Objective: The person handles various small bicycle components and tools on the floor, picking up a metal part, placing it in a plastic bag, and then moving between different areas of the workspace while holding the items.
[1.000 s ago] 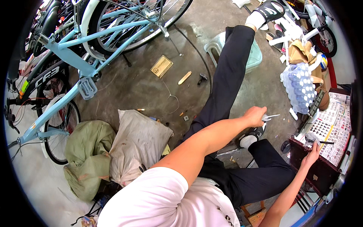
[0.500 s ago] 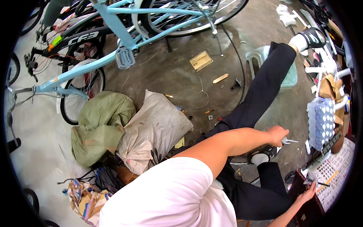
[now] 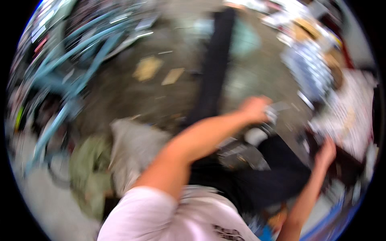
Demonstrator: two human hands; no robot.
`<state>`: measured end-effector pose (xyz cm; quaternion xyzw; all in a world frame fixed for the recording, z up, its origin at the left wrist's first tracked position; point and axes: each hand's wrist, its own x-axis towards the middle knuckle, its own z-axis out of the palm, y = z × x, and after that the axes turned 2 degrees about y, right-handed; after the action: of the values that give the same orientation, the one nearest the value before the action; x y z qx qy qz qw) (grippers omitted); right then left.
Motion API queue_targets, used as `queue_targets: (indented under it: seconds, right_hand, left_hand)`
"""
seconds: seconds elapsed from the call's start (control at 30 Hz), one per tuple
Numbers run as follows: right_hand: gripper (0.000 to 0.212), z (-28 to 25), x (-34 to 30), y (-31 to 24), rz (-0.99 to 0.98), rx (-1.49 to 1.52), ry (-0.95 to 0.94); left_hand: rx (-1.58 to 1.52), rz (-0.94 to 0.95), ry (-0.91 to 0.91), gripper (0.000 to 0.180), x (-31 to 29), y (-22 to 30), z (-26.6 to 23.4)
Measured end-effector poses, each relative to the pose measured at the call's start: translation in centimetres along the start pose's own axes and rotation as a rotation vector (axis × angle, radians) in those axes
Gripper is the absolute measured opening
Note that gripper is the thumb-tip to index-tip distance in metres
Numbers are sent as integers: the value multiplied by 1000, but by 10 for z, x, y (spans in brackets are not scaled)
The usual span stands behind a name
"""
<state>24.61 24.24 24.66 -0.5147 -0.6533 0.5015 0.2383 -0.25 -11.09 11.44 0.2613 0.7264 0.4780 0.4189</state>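
Note:
The whole view is smeared by motion. My left hand [image 3: 254,109] is stretched out over the floor, closed around a small whitish piece [image 3: 272,115] whose kind I cannot make out. Just below it is my foot in a white sock [image 3: 256,136]. Farther right, my right hand [image 3: 326,152] is at the edge of a dark brown board or low table [image 3: 343,162]. Its fingers are too blurred to show what they hold. Beyond that hand lies a pale printed sheet [image 3: 354,116].
A light blue bicycle frame [image 3: 60,116] stands at the left. A grey sack [image 3: 134,148] and a green sack [image 3: 91,172] lie beside me. A pale green plastic stool or tub [image 3: 246,38] is beyond my outstretched leg, with a bubbled tray-like pack [image 3: 309,68] to its right.
My view has swung right, so bicycle, sacks and floor pieces shift left in the picture. My left hand still grips the whitish piece; my right hand remains by the dark board.

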Motion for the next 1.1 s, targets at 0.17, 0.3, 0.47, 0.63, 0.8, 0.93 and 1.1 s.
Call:
queue_targets:
  seconds: [0.17,0.3,0.47,0.63,0.8,0.93,1.1]
  right_hand:
    - [29,70,-20,-14,-47,-36,58]
    - [21,32,-25,-9,-104,-210,123]
    - [28,25,-35,-9,-177,-207,160]
    - [26,33,-26,1,-181,-219,191]
    - [14,34,-24,-16,-173,-108,168]
    - [13,24,-20,-13,-212,-142,175]
    - [12,9,-21,-6,-216,-99,165]
  left_hand:
    - [124,99,198,43,4,-24,-4]
    - [164,170,148,39,21,-19,35]
    - [177,125,128,39,10,-20,34]
    - [253,40,134,47,21,-38,19]
    - [301,33,207,50,34,-36,11]
    - [212,-82,194,51,41,-47,10]
    - [109,-89,170,39,44,-58,18]
